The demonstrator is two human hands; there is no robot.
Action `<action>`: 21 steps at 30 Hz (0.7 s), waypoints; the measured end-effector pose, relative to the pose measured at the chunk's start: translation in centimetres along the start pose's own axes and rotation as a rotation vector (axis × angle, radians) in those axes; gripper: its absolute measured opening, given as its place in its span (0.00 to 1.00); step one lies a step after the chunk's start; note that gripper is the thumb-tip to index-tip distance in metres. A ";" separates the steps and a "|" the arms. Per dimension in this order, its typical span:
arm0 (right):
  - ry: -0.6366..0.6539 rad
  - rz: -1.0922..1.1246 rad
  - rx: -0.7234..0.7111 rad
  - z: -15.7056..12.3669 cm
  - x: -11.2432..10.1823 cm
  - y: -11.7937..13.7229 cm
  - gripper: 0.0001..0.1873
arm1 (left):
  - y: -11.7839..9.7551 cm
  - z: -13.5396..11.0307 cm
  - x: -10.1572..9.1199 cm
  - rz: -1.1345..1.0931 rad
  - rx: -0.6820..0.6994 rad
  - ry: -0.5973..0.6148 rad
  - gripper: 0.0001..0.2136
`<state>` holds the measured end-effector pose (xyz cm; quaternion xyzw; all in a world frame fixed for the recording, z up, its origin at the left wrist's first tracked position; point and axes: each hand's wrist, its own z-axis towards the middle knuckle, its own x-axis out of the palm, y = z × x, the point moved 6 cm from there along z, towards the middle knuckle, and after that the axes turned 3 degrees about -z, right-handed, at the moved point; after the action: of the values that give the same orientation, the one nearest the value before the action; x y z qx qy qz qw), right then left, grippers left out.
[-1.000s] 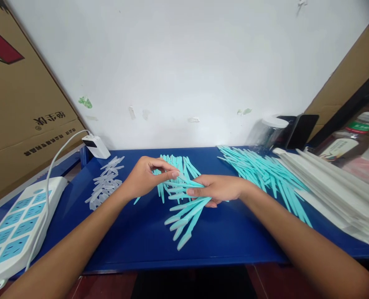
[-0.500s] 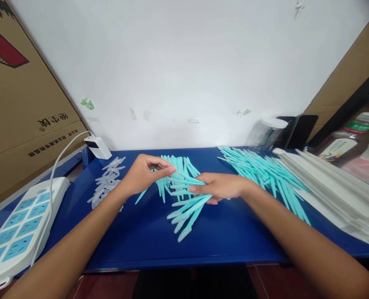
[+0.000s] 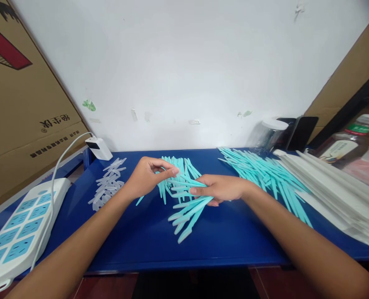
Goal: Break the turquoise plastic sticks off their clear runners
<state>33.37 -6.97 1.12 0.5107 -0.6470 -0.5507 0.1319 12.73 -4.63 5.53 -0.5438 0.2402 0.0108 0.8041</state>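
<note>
The right hand (image 3: 221, 187) was closed around a bundle (image 3: 187, 209) of teal sticks, whose tips fanned down and left just over the blue table (image 3: 134, 245). The left hand (image 3: 147, 176) pinched one stick (image 3: 140, 200) between thumb and forefinger, just beside the bundle and over the middle pile (image 3: 179, 164). A bigger pile (image 3: 265, 172) lay to the right, touching stacked white sleeves (image 3: 336, 191). Clear caps (image 3: 108, 182) lay to the left, near a power strip (image 3: 19, 230). A lidded clear jar (image 3: 267, 133) stood by the wall; its contents could not be made out.
</note>
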 end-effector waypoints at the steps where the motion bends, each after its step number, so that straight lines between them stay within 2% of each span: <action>1: 0.001 -0.007 -0.002 0.0 0.0 0.0 0.31 | 0.1 0.0 0.2 -0.007 -0.004 0.008 0.14; 10: 0.007 -0.026 -0.019 -0.4 -0.2 0.8 0.30 | 0.7 0.0 -0.3 -0.098 -0.047 -0.017 0.13; 15: 0.007 -0.045 -0.036 0.0 0.0 0.4 0.31 | 0.8 -0.1 0.4 -0.128 -0.053 -0.001 0.14; 21: -0.015 -0.099 -0.055 0.0 0.5 0.6 0.32 | -0.8 -0.7 1.7 0.021 0.077 -0.026 0.12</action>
<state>32.82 -7.46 1.46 0.5340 -0.6067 -0.5778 0.1134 14.19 -5.94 5.33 -0.5094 0.2357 0.0172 0.8274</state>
